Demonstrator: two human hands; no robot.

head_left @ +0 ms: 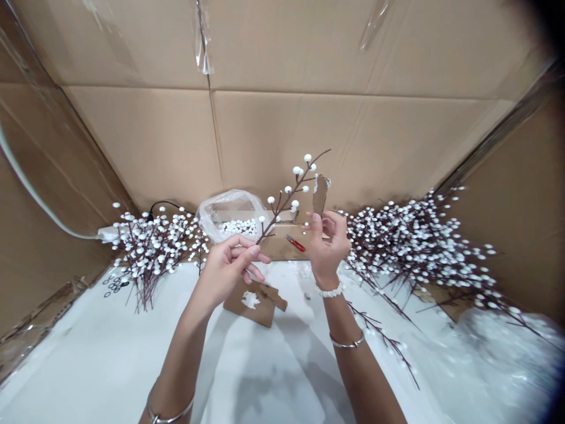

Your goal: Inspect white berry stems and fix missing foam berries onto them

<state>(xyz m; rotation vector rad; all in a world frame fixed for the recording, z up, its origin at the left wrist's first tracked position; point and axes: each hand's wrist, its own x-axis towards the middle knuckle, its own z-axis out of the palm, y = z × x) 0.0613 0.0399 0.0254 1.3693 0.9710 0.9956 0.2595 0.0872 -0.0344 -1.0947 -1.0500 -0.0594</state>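
My left hand (233, 265) pinches the lower end of a brown artificial berry branch (282, 203), which slants up to the right and carries several white berries. Between the thumb and fingers of my right hand (329, 241) is a torn strip of cardboard (321, 194), held upright. Its top edge is ragged with white stuff on it, close beside a twig of the branch. Below my left hand a flat cardboard piece (253, 309) with a white patch lies on the table, with a smaller strip on top.
Behind my hands stand a plastic bag of loose white berries (238, 227) and red-handled snips (295, 242). Berry branches are heaped at the left (154, 241) and right (401, 241). Black rings (115, 284) lie far left, clear plastic (507, 353) at the right. Cardboard walls (282, 129) enclose the white table.
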